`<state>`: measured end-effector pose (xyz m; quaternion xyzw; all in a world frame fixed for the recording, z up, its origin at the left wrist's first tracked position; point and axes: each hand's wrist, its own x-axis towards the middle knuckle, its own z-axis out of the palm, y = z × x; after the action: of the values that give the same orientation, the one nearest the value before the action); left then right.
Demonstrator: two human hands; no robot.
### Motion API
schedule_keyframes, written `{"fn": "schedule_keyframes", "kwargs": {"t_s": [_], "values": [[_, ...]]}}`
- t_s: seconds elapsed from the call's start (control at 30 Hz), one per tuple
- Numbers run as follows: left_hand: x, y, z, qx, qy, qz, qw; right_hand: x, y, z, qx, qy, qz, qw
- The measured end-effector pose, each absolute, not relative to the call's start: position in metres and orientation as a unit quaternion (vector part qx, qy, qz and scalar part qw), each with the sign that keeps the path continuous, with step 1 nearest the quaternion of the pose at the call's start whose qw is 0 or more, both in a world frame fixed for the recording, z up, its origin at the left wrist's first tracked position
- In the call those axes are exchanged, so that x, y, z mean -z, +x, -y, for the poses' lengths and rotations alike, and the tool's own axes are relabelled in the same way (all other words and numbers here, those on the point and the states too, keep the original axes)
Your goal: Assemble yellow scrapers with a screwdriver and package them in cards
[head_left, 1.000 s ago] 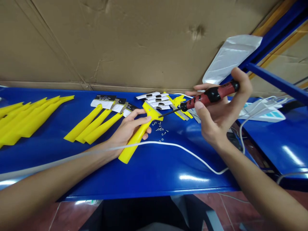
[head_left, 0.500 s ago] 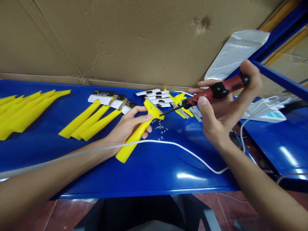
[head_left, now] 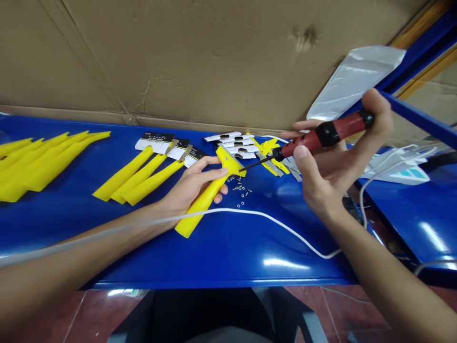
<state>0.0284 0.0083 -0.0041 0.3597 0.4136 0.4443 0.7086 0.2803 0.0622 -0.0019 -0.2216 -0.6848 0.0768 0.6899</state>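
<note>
My left hand (head_left: 194, 186) is closed round the neck of a yellow scraper (head_left: 200, 209), its blade end pointing up and away from me. My right hand (head_left: 328, 176) grips a red and black screwdriver (head_left: 314, 140), with the index finger bent over its back end. The tip of its thin dark shaft meets the right side of the scraper head, at a screw place. Small screws and nuts (head_left: 240, 189) lie scattered on the blue table just beyond the scraper. Whether a screw sits under the tip is too small to tell.
Scrapers with black-and-white blade covers (head_left: 153, 178) lie left of my hand, and several yellow handles (head_left: 53, 162) farther left. Covers (head_left: 235, 143), yellow pieces and metal blades (head_left: 276, 159) lie at the back. A white cable (head_left: 264, 214) crosses the blue table (head_left: 228, 257). Cardboard (head_left: 178, 62) stands behind.
The view has shifted slightly, so everything sits a little farther right. Both hands keep their grips, and the screwdriver tip stays at the scraper head.
</note>
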Motion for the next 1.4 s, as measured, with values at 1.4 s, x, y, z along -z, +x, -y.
{"fn": "schedule_keyframes", "kwargs": {"t_s": [1.4], "values": [[0.005,0.028,-0.008,-0.462,0.359,-0.400,0.706,0.010,0.282,-0.069,-0.091,-0.246,0.684,0.680]]}}
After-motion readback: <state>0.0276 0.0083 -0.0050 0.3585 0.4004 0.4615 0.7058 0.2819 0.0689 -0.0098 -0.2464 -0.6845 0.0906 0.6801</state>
